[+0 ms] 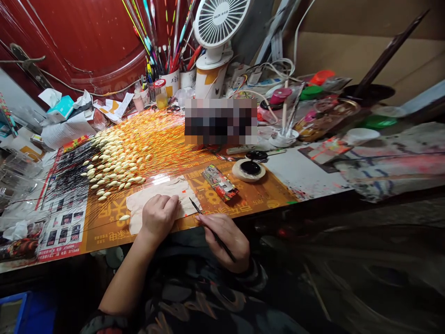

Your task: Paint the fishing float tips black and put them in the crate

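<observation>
My left hand (pixel 160 217) is closed over a pale cloth (pixel 138 202) at the table's front edge. A cream-bodied fishing float (pixel 124 217) sticks out to its left; its thin stem appears to run into the curled fingers, which hide the rest. In my right hand (pixel 226 241) is a slim dark paintbrush (pixel 219 240), pinched like a pen. The brush's black tip points up and left, just right of the left hand and apart from it. Many more fishing floats (pixel 114 157) lie bunched beyond the cloth, bodies to the left and bright orange-yellow tips to the right.
A paint-smeared small block (pixel 219 183) and a round dish of black paint (pixel 249 170) stand right of the cloth. Behind are a white fan (pixel 222 18), a cup of brushes and floats (pixel 170 82) and a lidded jar (pixel 161 94). Tissues (pixel 60 109) lie far left.
</observation>
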Demonstrator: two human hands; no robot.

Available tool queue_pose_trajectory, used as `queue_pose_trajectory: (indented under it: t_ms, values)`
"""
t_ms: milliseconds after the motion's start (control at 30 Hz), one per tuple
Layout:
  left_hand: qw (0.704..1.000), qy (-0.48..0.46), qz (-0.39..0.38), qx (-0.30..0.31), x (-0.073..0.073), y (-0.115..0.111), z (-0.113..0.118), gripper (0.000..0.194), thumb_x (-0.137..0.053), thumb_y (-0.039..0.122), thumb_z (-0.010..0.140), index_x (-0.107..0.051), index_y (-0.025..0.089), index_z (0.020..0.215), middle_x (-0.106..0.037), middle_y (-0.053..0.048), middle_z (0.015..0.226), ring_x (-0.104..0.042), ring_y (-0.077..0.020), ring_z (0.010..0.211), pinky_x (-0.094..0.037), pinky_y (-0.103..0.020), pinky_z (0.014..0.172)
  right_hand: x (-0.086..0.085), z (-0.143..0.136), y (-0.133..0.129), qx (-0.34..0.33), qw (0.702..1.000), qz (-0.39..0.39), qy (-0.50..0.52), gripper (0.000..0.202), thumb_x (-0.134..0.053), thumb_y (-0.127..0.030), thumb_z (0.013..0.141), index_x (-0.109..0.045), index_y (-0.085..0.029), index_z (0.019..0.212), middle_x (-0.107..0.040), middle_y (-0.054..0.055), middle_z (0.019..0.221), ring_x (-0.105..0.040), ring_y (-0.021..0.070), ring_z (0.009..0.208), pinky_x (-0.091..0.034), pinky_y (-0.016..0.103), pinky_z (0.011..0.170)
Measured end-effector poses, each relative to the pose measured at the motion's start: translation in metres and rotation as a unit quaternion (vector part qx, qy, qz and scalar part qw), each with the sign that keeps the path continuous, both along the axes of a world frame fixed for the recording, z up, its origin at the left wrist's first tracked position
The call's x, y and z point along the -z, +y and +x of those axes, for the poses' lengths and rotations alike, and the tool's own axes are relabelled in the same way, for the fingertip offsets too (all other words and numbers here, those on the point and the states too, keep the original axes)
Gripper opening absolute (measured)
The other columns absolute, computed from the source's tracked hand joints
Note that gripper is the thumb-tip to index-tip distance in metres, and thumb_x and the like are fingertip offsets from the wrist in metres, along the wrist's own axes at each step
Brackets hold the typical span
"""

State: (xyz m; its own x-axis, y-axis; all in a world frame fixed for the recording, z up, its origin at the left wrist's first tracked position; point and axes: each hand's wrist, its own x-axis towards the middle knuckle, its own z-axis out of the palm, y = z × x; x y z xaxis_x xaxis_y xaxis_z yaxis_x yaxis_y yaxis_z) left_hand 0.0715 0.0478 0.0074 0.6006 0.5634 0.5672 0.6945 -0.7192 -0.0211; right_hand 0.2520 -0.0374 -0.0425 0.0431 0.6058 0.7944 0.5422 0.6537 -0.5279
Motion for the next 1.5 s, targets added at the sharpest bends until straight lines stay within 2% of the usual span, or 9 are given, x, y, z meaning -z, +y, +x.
queue_pose_trajectory:
  t_ms: [300,833,1000,1133,1500]
  values:
    - [1.000,0.008,0.006,-0.004,-0.0002,-0.0014,0.0002,0.011,-0.052,0.023,0.097,-0.062,0.019,0.100,-0.064,-0.002,0.073,-0.058,-0.0147,0.069,-0.042,-0.029,0.065,0.0081,-0.0028,0.0011,0.002,1.000,0.000,-0.006,0.058,-0.057,-0.002,0.087,-0.052,-0.023,0.140,-0.070,0.009,0.113,-0.067,0.0238,0.099,-0.057,0.040,0.082]
    - [1.000,-0.006,0.010,0.005,-0.0013,-0.0005,0.0004,0.010,-0.054,0.021,0.096,-0.061,0.018,0.102,-0.065,-0.002,0.074,-0.058,-0.0147,0.069,-0.042,-0.028,0.065,0.0027,-0.0046,0.0008,0.011,1.000,-0.004,-0.016,0.056,-0.056,-0.003,0.088,-0.051,-0.023,0.141,-0.070,0.009,0.113,-0.067,0.0239,0.099,-0.057,0.040,0.082]
    - [1.000,-0.012,0.017,0.007,-0.0013,0.0000,0.0005,0.009,-0.054,0.021,0.096,-0.061,0.018,0.101,-0.065,-0.001,0.073,-0.058,-0.0144,0.069,-0.041,-0.028,0.065,-0.0001,-0.0057,0.0010,-0.010,1.000,0.010,-0.004,0.057,-0.056,-0.001,0.087,-0.052,-0.022,0.140,-0.070,0.009,0.109,-0.066,0.0230,0.094,-0.057,0.039,0.078]
    - [1.000,-0.007,0.015,0.006,0.0000,-0.0004,0.0001,0.009,-0.054,0.021,0.096,-0.061,0.018,0.100,-0.065,-0.002,0.074,-0.058,-0.0149,0.069,-0.041,-0.029,0.065,0.0011,-0.0068,0.0006,-0.028,1.000,0.005,-0.012,0.057,-0.056,-0.001,0.088,-0.050,-0.020,0.142,-0.070,0.010,0.113,-0.065,0.0235,0.098,-0.056,0.040,0.079]
    - [1.000,0.001,0.000,0.004,0.0044,-0.0012,-0.0013,0.011,-0.052,0.023,0.097,-0.061,0.018,0.101,-0.065,-0.002,0.076,-0.057,-0.0145,0.071,-0.040,-0.029,0.067,0.0022,-0.0077,0.0003,-0.020,0.999,-0.008,-0.038,0.058,-0.055,-0.003,0.090,-0.047,-0.021,0.144,-0.069,0.010,0.115,-0.065,0.0225,0.097,-0.055,0.039,0.080]
